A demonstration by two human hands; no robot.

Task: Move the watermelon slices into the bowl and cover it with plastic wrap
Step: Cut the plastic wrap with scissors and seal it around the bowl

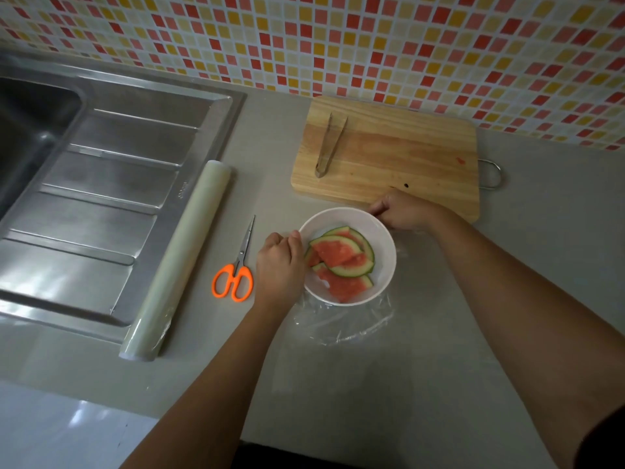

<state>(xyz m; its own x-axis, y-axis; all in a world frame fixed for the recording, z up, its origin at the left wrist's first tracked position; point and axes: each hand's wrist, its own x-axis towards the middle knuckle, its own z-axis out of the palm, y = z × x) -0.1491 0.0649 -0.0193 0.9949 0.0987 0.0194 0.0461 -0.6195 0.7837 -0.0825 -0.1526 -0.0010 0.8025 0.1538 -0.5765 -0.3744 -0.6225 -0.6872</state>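
The left hand sits at the near-left rim of the bowl, fingers curled in and thumb pressed to them, apparently pinching the edge of the wrap against the rim. The right hand does the same at the far rim, fingers closed; whether film is actually between them is hard to tell, since the wrap is clear and thin there. Holding opposite sides like this lets the sheet be pulled taut across the opening.

The slices already lie in the bowl, stacked and overlapping, so the moving part looks done. The wrap seems to pass over the bowl and spill onto the table on the near side, where it lies crumpled; that slack probably needs tucking under the rim.

The roll lies along the sink's drainer edge, well left of the bowl, and the scissors rest between roll and left hand, closed, within easy reach. The board behind the bowl is bare of fruit, with only the tongs on it.
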